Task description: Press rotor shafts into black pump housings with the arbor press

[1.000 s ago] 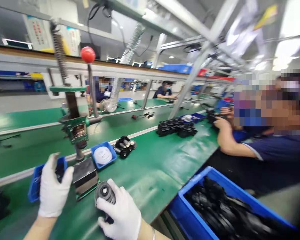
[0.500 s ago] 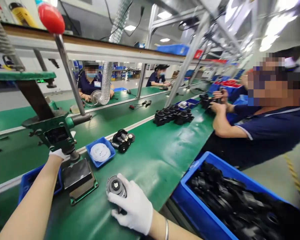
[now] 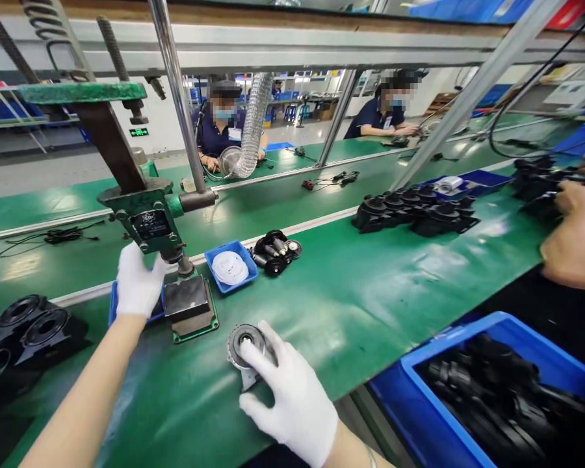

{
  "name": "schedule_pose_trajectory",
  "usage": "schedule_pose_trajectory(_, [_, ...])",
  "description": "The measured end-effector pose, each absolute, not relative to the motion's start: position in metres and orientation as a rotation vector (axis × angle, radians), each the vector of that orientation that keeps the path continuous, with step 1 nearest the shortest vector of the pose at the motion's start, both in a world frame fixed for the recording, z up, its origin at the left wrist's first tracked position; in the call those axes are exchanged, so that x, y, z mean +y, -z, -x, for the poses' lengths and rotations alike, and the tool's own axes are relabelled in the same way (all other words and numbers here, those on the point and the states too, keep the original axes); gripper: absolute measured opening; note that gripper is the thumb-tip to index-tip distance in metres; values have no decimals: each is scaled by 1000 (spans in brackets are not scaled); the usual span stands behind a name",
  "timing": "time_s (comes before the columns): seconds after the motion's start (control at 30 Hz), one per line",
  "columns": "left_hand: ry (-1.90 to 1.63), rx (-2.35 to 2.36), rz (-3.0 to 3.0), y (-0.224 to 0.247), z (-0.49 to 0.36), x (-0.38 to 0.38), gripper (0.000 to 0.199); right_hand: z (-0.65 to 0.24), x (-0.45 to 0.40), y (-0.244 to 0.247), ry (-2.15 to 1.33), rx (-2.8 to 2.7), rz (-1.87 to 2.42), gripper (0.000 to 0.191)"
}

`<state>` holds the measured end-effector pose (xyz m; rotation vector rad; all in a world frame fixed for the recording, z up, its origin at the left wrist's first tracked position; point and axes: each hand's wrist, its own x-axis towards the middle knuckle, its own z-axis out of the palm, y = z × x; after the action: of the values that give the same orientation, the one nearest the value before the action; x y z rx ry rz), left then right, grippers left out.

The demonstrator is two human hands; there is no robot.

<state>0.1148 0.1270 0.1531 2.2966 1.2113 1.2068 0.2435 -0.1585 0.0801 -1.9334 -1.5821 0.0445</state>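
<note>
My right hand (image 3: 292, 396), in a white glove, is at a round grey-and-black housing (image 3: 247, 344) over the green bench. The index fingertip rests on the housing's centre, other fingers lie along its far side, and the thumb stays apart below. My left hand (image 3: 139, 281), also gloved, is over a small blue bin (image 3: 113, 305), beside a green hand press (image 3: 151, 224). Most of its fingertips are hidden, so I cannot see whether it holds anything. The press's dark metal block (image 3: 188, 298) sits just right of that hand, under the ram.
A blue tray of white discs (image 3: 230, 268) and a cluster of black parts (image 3: 275, 252) lie behind the housing. Black housings (image 3: 414, 209) stand farther right, others (image 3: 29, 331) at left. A large blue crate (image 3: 409, 370) holds black parts. A co-worker's hand (image 3: 580, 227) is at right.
The view has swung right to left, bringing the left-hand housings into sight. My left hand has come out from behind the press head. My right index finger has moved onto the housing's centre.
</note>
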Motion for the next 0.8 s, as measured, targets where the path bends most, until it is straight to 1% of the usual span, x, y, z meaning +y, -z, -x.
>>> schedule_pose_trajectory(0.03, [-1364, 1198, -2242, -140, -101, 104, 47, -248, -159, -83, -75, -1502, 1897, 64])
schedule_pose_trajectory(0.07, [-1427, 1082, -2205, -125, -90, 78, 55, -254, -157, -85, -116, -1422, 1850, 63])
schedule_pose_trajectory(0.1, [-1280, 892, -2193, -109, -83, 51, 68, -258, -152, -86, -176, -1354, 1792, 62])
schedule_pose_trajectory(0.17, [-766, 623, -2085, -78, -81, 2, 113, -265, -139, -84, -350, -1291, 1651, 61])
schedule_pose_trajectory(0.2, [-627, 578, -2013, -66, -86, -18, 127, -266, -132, -83, -435, -1292, 1586, 62])
schedule_pose_trajectory(0.23, [-537, 572, -1942, -56, -93, -34, 132, -266, -126, -81, -496, -1310, 1538, 60])
schedule_pose_trajectory(0.3, [-528, 603, -1811, -44, -109, -49, 124, -266, -123, -77, -516, -1361, 1508, 56])
schedule_pose_trajectory(0.37, [-590, 612, -1758, -40, -121, -49, 112, -271, -131, -75, -471, -1334, 1534, 45])
schedule_pose_trajectory(0.4, [-613, 606, -1763, -40, -123, -46, 109, -275, -137, -74, -444, -1238, 1542, 40])
schedule_pose_trajectory(0.43, [-619, 595, -1785, -40, -124, -42, 108, -279, -143, -73, -418, -1097, 1533, 39])
schedule_pose_trajectory(0.5, [-619, 591, -1832, -39, -122, -37, 110, -287, -149, -73, -384, -800, 1477, 44])
schedule_pose_trajectory(0.53, [-622, 601, -1848, -39, -121, -36, 110, -288, -148, -73, -385, -713, 1444, 42])
schedule_pose_trajectory(0.6, [-639, 626, -1856, -37, -120, -37, 110, -286, -137, -73, -462, -767, 1387, 33])
schedule_pose_trajectory(0.67, [-663, 637, -1831, -34, -121, -39, 112, -281, -126, -73, -574, -993, 1357, 41])
schedule_pose_trajectory(0.7, [-668, 635, -1820, -33, -122, -40, 113, -280, -122, -72, -587, -1080, 1355, 42])
schedule_pose_trajectory(0.8, [-652, 622, -1840, -32, -121, -42, 115, -283, -125, -67, -469, -1078, 1430, 32])
